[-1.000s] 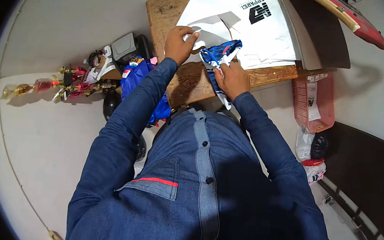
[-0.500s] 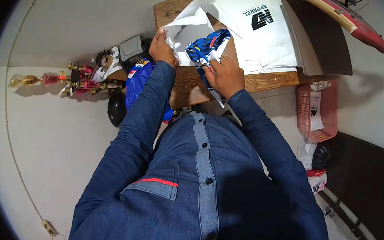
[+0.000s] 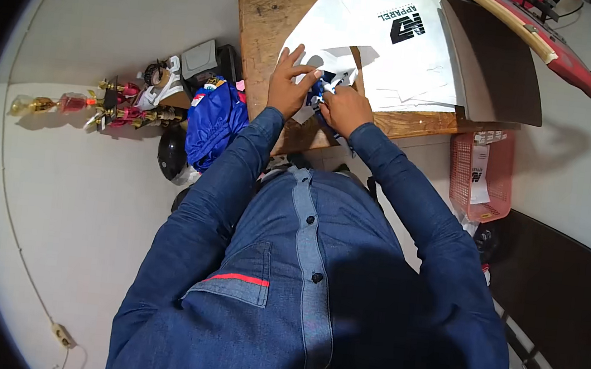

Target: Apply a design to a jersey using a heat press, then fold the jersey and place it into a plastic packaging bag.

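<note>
A white bag or sheet (image 3: 334,57) with a folded mouth lies on the near part of the wooden table. Bunched at it is a blue and white patterned garment (image 3: 317,99), mostly hidden between my hands. My right hand (image 3: 347,111) has its fingers closed on the garment, and a strip of cloth trails below it over the table edge. Beside it on the left, my left hand (image 3: 291,87) rests against the white bag with fingers spread and thumb stretched toward the cloth.
Large printed white bags (image 3: 401,66) are stacked on the wooden table (image 3: 266,19), beside a dark brown panel (image 3: 491,68). A pink basket (image 3: 460,173) stands to the right below. On the left are a blue cloth bundle (image 3: 217,122), a grey box (image 3: 199,59) and several trophies (image 3: 73,105).
My left hand has moved right and let the lifted bag edge down, its fingers now spread. The garment, wide in view before, is bunched and mostly covered. My right hand has shifted slightly left.
</note>
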A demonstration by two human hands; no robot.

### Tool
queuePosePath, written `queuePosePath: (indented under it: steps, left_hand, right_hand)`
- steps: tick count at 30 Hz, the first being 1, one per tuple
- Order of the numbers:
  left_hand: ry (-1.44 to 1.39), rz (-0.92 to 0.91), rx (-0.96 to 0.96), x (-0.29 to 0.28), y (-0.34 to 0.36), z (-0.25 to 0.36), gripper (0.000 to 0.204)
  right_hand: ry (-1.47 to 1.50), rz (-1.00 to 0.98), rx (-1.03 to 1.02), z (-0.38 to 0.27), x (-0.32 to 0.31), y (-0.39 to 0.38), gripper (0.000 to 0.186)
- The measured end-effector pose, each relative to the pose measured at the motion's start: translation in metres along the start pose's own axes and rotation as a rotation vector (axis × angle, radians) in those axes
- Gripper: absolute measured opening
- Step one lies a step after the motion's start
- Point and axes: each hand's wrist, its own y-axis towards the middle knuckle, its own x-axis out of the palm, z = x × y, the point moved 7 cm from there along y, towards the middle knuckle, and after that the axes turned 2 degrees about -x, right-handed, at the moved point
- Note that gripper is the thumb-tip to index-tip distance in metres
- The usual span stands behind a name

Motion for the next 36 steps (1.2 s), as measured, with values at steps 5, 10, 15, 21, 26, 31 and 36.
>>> queuePosePath:
  steps: [5, 10, 15, 21, 26, 31, 36]
  left_hand:
    - [0.005, -0.018, 0.037, 0.001, 0.003, 0.000, 0.024]
    - [0.042, -0.106, 0.033, 0.001, 0.001, -0.008, 0.023]
    - [-0.300, -0.196, -0.093, 0.006, 0.013, -0.033, 0.039]
    - [0.164, -0.117, -0.198, -0.006, 0.031, -0.098, 0.070]
    - [0.460, -0.037, -0.364, -0.022, 0.047, -0.114, 0.030]
    - [-0.490, 0.304, -0.802, -0.034, 0.050, -0.177, 0.023]
    - [-0.924, 0.500, -1.164, -0.033, 0.052, -0.223, 0.024]
  right_hand:
    - [-0.080, 0.029, 0.002, 0.008, -0.008, 0.016, 0.022]
    - [-0.012, 0.216, 0.193, 0.020, -0.020, 0.019, 0.021]
    - [-0.045, -0.015, 0.234, 0.027, 0.016, 0.031, 0.024]
    - [-0.046, 0.054, 0.202, 0.026, 0.025, 0.039, 0.023]
    - [-0.076, 0.096, 0.213, 0.019, 0.024, 0.040, 0.022]
    - [-0.029, 0.187, 0.431, 0.023, 0.018, 0.038, 0.024]
    - [-0.064, 0.091, 0.487, 0.020, 0.023, 0.045, 0.028]
